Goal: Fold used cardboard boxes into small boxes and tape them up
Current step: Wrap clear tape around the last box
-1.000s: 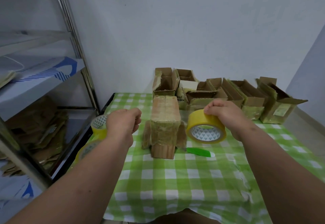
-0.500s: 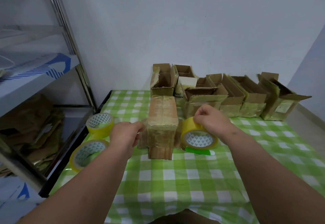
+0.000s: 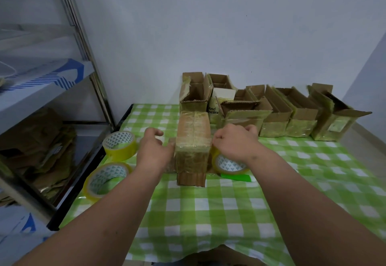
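A small brown cardboard box, wrapped in yellowish tape, stands on the green checked tablecloth in the middle. My left hand is at its left side, thumb raised and loosely curled fingertips touching the left side flap. On the box's right side, my right hand curls over the top of a yellow tape roll that rests on the table against the box. How the tape strip runs between the roll and the box is hidden.
Two more yellow tape rolls lie near the table's left edge. A green cutter lies just in front of the held roll. Several open taped boxes line the back wall. A metal shelf with flattened cardboard stands left.
My right hand lowered the tape roll down to the table beside the box. My left hand moved in from the left and opened against the box's left flap.
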{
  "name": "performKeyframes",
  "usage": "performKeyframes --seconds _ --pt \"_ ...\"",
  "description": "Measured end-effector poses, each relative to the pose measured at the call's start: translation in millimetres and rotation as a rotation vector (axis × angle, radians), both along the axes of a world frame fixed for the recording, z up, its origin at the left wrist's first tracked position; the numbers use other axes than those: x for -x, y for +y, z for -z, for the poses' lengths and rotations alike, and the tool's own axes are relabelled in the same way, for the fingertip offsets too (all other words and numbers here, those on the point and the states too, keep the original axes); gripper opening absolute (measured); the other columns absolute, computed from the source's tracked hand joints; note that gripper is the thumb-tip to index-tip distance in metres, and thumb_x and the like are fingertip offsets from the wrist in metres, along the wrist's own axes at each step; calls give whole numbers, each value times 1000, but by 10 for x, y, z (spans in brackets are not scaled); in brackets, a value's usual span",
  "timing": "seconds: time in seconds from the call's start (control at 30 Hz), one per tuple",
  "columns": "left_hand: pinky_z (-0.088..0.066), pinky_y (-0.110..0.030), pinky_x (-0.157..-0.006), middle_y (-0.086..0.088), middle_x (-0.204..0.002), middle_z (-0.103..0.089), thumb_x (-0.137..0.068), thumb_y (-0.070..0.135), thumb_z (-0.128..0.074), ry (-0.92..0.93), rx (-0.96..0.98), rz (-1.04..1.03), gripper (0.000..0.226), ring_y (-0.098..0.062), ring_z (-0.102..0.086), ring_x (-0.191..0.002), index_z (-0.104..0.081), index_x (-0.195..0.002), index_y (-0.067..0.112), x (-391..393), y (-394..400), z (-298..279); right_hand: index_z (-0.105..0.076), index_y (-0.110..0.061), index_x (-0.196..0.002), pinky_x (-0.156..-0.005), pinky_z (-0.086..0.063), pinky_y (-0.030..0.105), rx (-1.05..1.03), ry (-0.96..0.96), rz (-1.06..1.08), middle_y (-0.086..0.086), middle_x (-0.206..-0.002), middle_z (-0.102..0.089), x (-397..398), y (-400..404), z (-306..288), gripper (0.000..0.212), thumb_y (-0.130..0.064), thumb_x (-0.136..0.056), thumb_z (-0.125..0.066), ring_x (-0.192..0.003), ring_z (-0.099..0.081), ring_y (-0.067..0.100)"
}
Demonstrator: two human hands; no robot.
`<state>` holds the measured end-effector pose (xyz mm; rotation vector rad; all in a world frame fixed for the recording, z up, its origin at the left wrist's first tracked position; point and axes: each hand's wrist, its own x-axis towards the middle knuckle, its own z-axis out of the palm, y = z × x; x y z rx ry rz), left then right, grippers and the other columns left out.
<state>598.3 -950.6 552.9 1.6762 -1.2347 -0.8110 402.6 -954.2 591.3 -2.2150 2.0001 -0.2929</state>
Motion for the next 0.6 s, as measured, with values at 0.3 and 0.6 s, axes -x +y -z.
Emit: performKeyframes --seconds 0.3,0.6 --pt "-45 -23 -54 15 -88 -64 -94 11 -55 -183 154 223 31 -6 -64 -69 -63 -111 37 -111 79 71 -67 -31 -81 -91 -17 41 3 -27 -59 -12 -86 -60 62 46 -5 18 -44 -87 -57 -94 -52 16" --pt "-46 -7 -77 15 -104 -64 -87 12 -73 -328 226 389 37 -1 -63 -90 -70 -116 34 -245 -15 51 -61 -31 -89 -106 -15 46 69 47 -72 -13 -106 -54 56 68 83 27 -57 -84 -63 -115 -44 20"
